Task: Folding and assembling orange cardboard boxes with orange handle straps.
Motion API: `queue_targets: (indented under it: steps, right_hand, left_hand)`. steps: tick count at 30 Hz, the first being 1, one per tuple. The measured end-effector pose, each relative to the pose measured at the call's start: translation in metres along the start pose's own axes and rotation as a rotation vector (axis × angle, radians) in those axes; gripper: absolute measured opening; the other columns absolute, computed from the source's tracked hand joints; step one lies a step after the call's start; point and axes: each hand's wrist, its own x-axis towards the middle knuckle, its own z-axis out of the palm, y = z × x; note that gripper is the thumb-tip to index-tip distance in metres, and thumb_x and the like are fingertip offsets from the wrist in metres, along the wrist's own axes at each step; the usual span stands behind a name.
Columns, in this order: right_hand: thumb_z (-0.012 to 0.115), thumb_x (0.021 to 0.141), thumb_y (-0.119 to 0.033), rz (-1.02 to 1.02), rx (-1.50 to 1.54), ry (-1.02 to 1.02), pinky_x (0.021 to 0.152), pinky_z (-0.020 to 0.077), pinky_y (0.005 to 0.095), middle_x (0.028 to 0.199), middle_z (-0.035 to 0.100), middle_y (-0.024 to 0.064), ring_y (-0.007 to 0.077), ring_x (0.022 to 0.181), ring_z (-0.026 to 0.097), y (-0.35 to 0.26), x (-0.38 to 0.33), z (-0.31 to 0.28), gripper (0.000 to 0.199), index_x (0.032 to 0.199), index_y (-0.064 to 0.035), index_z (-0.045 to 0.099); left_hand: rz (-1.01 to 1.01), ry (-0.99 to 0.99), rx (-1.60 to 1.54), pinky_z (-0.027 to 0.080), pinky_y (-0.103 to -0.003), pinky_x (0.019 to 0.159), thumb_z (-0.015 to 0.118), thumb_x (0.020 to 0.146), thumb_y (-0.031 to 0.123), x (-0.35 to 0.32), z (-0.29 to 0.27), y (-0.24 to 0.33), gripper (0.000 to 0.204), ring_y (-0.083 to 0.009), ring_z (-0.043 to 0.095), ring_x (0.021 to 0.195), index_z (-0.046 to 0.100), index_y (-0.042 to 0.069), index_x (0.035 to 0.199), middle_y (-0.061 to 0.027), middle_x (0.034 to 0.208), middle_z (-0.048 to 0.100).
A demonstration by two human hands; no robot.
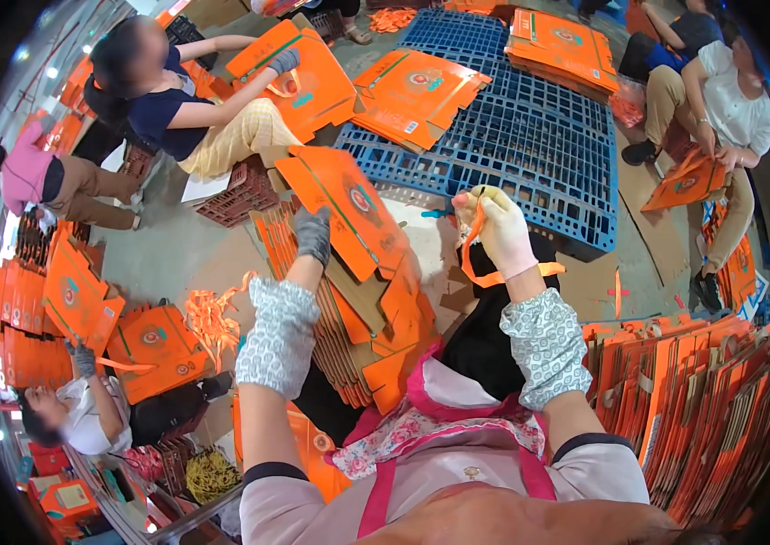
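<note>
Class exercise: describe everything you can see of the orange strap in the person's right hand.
The orange strap is a thin, flat, flexible band, plastic by its look. The right hand, in a whitish glove, pinches its upper end between raised fingertips. From there it hangs down in a loose loop past the wrist, and one end sticks out sideways over the patterned sleeve cover. It hangs clear of the flat orange carton under the left hand.

A blue plastic pallet (530, 136) lies at one o'clock; a dark red crate (238, 195) sits at eleven; upright folded cartons (703, 409) stand at four.
</note>
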Motion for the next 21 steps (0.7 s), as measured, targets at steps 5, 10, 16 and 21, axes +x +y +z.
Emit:
queue_targets:
  steps: [5,10,16,21]
  right_hand:
    - [0.041,0.09,-0.007,0.062,0.22,-0.222,0.084,0.047,0.037,0.103,0.059,0.0181,0.0261,0.092,0.058,-0.02,0.013,0.027,0.022,0.11,0.0013,0.047]
    - [0.041,0.091,-0.009,0.157,0.22,-0.299,0.081,0.0483,0.0342,0.099,0.058,0.0155,0.0232,0.09,0.058,-0.023,0.026,0.057,0.027,0.116,0.0034,0.045]
    - [0.043,0.088,-0.006,0.175,-0.14,-0.2,0.049,0.0367,0.0202,0.088,0.057,0.0099,0.0086,0.056,0.047,-0.016,0.059,0.055,0.029,0.115,0.0056,0.046]
    - [0.044,0.089,-0.004,0.185,-0.153,-0.213,0.08,0.0485,0.031,0.108,0.057,0.0175,0.0232,0.096,0.057,-0.001,0.079,0.046,0.032,0.119,0.0072,0.043]
  left_hand:
    - [0.142,-0.113,0.327,0.046,-0.034,0.073,0.056,0.086,0.013,-0.062,-0.002,0.032,0.025,-0.0248,0.059,0.085,0.054,-0.004,0.104,-0.0138,0.097,0.062]
    - [0.233,-0.191,0.443,0.045,-0.034,0.072,0.054,0.088,0.013,-0.095,0.021,0.042,0.023,-0.0233,0.058,0.082,0.056,-0.005,0.102,-0.0141,0.093,0.063]
    - [0.072,-0.26,0.391,0.047,-0.032,0.071,0.056,0.087,0.014,-0.103,0.035,0.017,0.025,-0.019,0.059,0.08,0.056,-0.003,0.105,-0.0122,0.092,0.063]
    - [-0.008,-0.305,0.362,0.048,-0.029,0.071,0.058,0.086,0.013,-0.098,0.043,0.01,0.027,-0.0169,0.058,0.08,0.055,-0.003,0.108,-0.0091,0.096,0.062]
